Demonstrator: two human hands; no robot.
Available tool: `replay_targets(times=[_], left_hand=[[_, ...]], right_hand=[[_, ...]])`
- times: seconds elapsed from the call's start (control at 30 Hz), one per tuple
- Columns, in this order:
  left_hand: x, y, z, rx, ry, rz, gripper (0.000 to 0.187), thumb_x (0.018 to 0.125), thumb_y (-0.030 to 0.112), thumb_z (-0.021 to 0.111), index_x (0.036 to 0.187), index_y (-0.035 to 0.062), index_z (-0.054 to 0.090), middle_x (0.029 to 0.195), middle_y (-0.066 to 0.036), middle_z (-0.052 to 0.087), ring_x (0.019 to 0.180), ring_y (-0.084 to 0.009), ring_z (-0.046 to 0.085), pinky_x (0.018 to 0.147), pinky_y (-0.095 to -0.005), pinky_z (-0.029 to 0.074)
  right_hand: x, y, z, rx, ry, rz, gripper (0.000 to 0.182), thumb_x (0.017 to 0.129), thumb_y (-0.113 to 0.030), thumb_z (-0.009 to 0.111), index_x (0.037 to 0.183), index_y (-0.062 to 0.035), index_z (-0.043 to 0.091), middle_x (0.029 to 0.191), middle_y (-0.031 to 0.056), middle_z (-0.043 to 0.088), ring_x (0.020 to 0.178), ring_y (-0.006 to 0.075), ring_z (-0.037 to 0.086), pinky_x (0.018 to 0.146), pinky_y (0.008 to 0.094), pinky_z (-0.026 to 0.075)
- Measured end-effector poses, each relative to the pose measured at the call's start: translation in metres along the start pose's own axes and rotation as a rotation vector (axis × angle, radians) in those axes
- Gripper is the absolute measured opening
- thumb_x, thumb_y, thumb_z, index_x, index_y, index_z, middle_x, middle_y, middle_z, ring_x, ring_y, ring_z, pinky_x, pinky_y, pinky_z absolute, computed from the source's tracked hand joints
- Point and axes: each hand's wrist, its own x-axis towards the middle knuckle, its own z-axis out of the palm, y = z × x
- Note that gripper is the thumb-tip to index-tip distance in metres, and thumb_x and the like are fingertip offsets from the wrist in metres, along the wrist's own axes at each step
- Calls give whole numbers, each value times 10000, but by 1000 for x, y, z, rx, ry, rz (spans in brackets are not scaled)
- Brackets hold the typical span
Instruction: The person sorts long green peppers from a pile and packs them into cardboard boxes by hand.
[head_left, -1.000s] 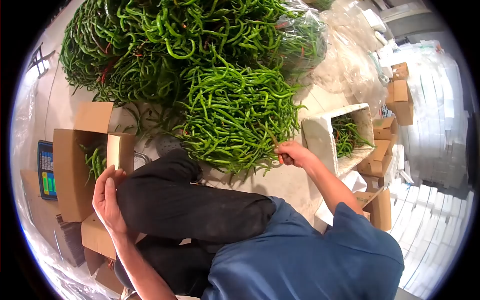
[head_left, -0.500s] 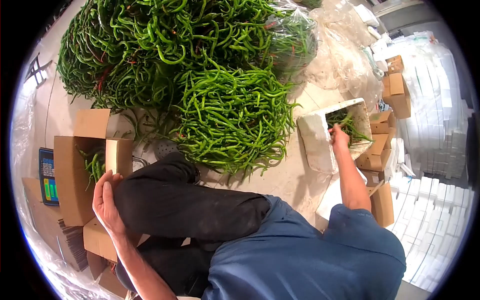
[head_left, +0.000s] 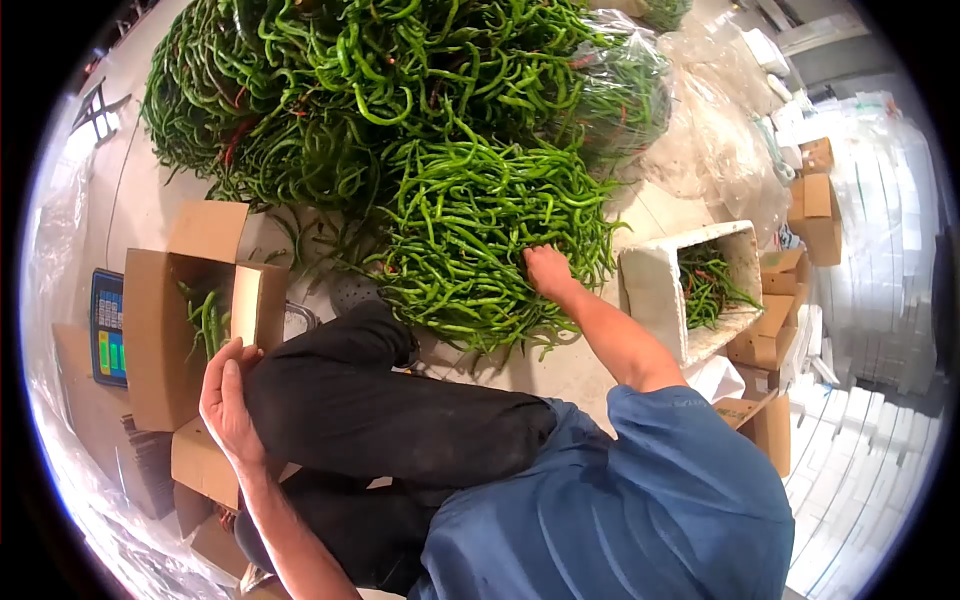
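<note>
A low heap of bright green chili peppers (head_left: 470,235) lies on the floor in front of my legs. My right hand (head_left: 548,272) rests on the right side of this heap, its fingers curled down among the peppers; the fingertips and anything in them are hidden. To the right, a white foam box (head_left: 650,290) tipped on its side holds more chili peppers (head_left: 708,285). At the left stands an open cardboard box (head_left: 160,345) with some green chili peppers (head_left: 208,318) inside. My left hand (head_left: 228,395) is by its near flap and my knee, fingers stretched out, holding nothing.
Behind the low heap rises a larger pile of darker chili peppers (head_left: 330,90), with a clear plastic bag of peppers (head_left: 625,95) beside it. A blue scale display (head_left: 108,325) stands left of the cardboard box. Small cartons (head_left: 775,320) and stacked white boxes (head_left: 850,470) line the right.
My right hand has left the foam box and moved left onto the low chili pepper heap. My left hand stays by the cardboard box. The whole view has shifted slightly.
</note>
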Motion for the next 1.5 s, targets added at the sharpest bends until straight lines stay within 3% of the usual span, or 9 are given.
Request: replay_targets(times=[0.37, 0.53, 0.67, 0.8, 1.0, 1.1, 1.23, 1.4, 1.5], left_hand=[[1, 5, 4, -14, -8, -15, 319, 1033, 169, 494, 1228, -60, 601, 1062, -144, 670, 999, -206, 641, 922, -319, 505], [2, 3, 5, -20, -15, -22, 321, 1030, 168, 501, 1237, -58, 594, 1067, -145, 667, 998, -210, 641, 924, -320, 503], [1, 5, 7, -15, -24, -19, 321, 1027, 168, 506, 1242, -54, 593, 1072, -146, 669, 1000, -210, 642, 926, -321, 503], [2, 6, 7, -15, -24, -18, 323, 1025, 170, 511, 1239, -56, 596, 1068, -142, 673, 1000, -208, 643, 926, -321, 503], [0, 4, 5, -29, -8, 4, 310, 1021, 158, 513, 1224, -55, 611, 1062, -136, 675, 994, -202, 643, 924, -318, 502], [0, 1, 1, -24, -14, 8, 307, 1019, 155, 514, 1223, -52, 614, 1068, -139, 677, 1002, -198, 645, 928, -317, 503], [-1, 5, 6, -5, -16, 19, 308, 1020, 158, 512, 1221, -51, 616, 1058, -136, 680, 992, -192, 647, 921, -312, 505], [4, 4, 10, -26, -39, 10, 308, 1022, 163, 510, 1217, -49, 620, 1046, -133, 685, 978, -189, 652, 915, -307, 509], [4, 3, 6, -6, -44, 33, 307, 1021, 164, 517, 1217, -49, 621, 1047, -132, 686, 977, -188, 653, 915, -305, 509]], right_hand=[[-16, 11, -17, -119, 6, -71, 108, 814, -110, 567, 906, -55, 581, 833, 139, 634, 734, 343, 666, 632, 457, 530], [-21, 47, -21, -105, -171, 1, 132, 811, -109, 598, 931, -55, 601, 915, 169, 646, 794, 378, 667, 686, 478, 529], [-11, 34, -9, 283, 118, 232, 236, 807, -159, 681, 971, -14, 595, 981, 233, 625, 947, 448, 601, 772, 496, 496], [9, 26, 8, 283, 238, 156, 390, 843, -279, 696, 1105, -2, 609, 1031, 218, 636, 987, 403, 597, 854, 476, 498], [12, 15, -11, 565, 134, 343, 275, 817, -262, 658, 891, 1, 687, 924, 227, 647, 957, 414, 604, 810, 478, 488], [-11, 35, -22, 305, 38, 245, 273, 802, -252, 628, 908, -10, 693, 932, 225, 647, 942, 410, 612, 799, 458, 495], [-38, 42, -45, 543, 61, 138, 237, 788, -230, 646, 860, -5, 629, 913, 191, 649, 844, 390, 620, 764, 466, 514], [-7, 1, -53, 178, 251, 194, 241, 807, -194, 640, 1007, -63, 665, 1008, 163, 688, 890, 392, 651, 754, 471, 538], [34, -6, -28, 203, 57, 365, 262, 792, -228, 647, 986, -53, 672, 929, 194, 699, 850, 397, 661, 746, 491, 535]])
